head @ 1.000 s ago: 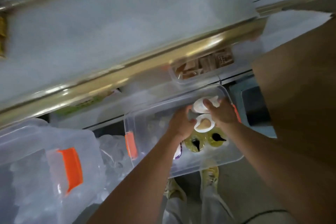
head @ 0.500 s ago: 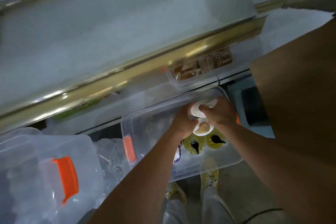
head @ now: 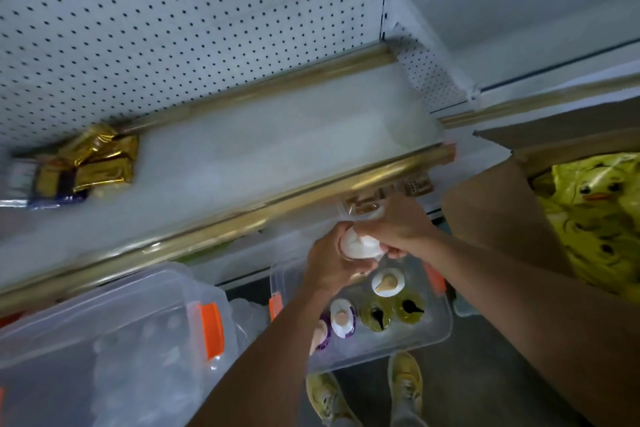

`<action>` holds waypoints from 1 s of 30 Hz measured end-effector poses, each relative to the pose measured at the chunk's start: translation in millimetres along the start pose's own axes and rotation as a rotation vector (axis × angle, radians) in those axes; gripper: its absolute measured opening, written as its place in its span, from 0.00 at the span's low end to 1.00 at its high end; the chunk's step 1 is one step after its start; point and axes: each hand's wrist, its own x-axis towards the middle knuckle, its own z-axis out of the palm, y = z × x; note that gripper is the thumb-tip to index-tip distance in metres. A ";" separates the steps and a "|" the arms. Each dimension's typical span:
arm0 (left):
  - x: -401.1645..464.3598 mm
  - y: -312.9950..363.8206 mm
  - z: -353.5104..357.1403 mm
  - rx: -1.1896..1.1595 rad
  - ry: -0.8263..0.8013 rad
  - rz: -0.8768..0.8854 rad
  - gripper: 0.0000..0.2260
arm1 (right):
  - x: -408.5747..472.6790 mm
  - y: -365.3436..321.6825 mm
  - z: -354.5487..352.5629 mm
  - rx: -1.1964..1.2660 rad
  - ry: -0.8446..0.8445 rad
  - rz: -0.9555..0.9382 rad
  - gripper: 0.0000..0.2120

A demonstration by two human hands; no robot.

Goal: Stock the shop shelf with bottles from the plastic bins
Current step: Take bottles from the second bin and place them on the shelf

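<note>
White bottle now lifted out of bin, both hands raised toward shelf. Left hand fingers wrap bottle; right hand fingers pinch top. Risk: bottle strikes gold shelf rail, slips.

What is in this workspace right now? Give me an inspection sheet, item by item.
Surface: shelf, mostly bare, brass front rail.
Job's things: white bottle lifted above the clear bin; five more bottles stand in that bin.
Clutter: gold packets at the shelf's left end; cardboard box holding yellow duck-print packaging; second clear bin.
Grippers: left hand and right hand both grip the white bottle.
Cables: nothing seen.
Surroundings: pegboard back panel; dark floor.
</note>
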 end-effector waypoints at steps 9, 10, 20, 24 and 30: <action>-46.8 58.2 -81.9 -0.241 0.136 0.020 0.33 | -61.9 -72.5 -50.9 0.227 -0.023 -0.234 0.21; -52.6 65.9 -90.9 -0.257 0.140 0.017 0.32 | -68.0 -76.8 -53.8 0.242 -0.009 -0.275 0.18; -112.2 147.4 -189.2 -0.386 0.200 0.090 0.20 | -123.0 -114.1 -65.3 0.281 -0.185 -0.220 0.22; -131.8 186.6 -231.8 -0.380 0.278 0.167 0.14 | -137.9 -114.9 -70.3 0.435 -0.445 -0.156 0.26; -147.5 242.5 -277.0 -0.368 0.379 0.240 0.14 | -161.8 -156.4 -86.1 0.279 -0.405 -0.468 0.28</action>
